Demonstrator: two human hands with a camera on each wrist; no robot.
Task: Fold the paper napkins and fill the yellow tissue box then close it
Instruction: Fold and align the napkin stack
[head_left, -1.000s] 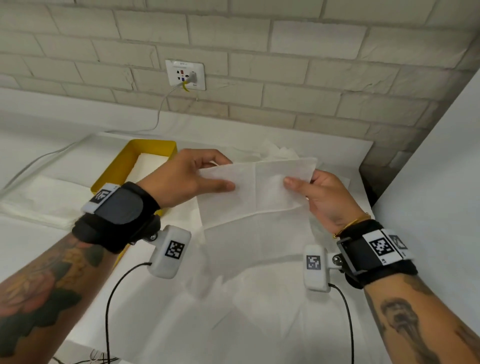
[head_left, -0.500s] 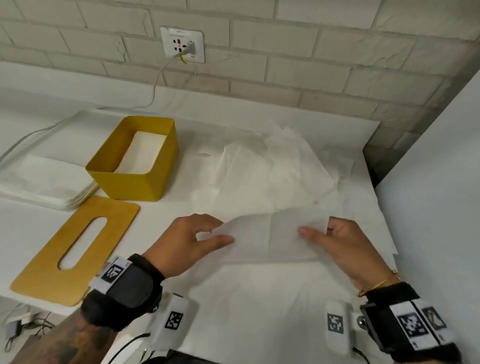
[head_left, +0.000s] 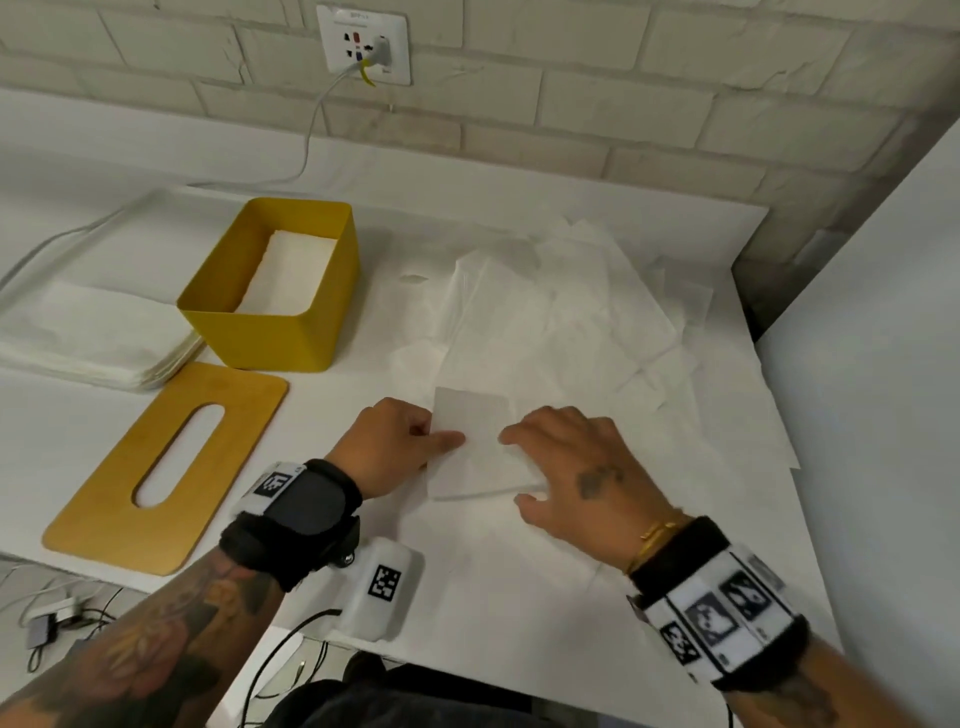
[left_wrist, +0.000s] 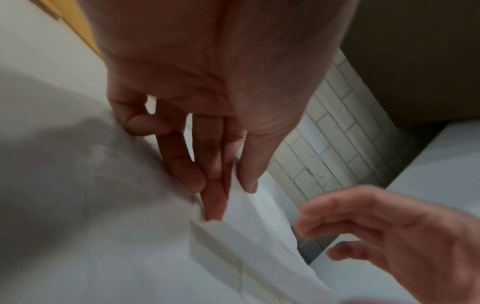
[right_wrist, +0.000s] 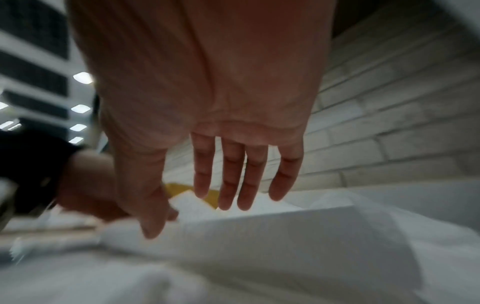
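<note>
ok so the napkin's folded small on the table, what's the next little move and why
Probably press the right hand flat along the folded napkin to set the crease. The left hand pinches its left edge, the right hand's fingers are straight and spread just over it, and the yellow tissue box stands open, with napkins inside.

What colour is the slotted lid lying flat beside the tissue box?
Mustard yellow, like the box; the slotted lid shows best in the head view.
</note>
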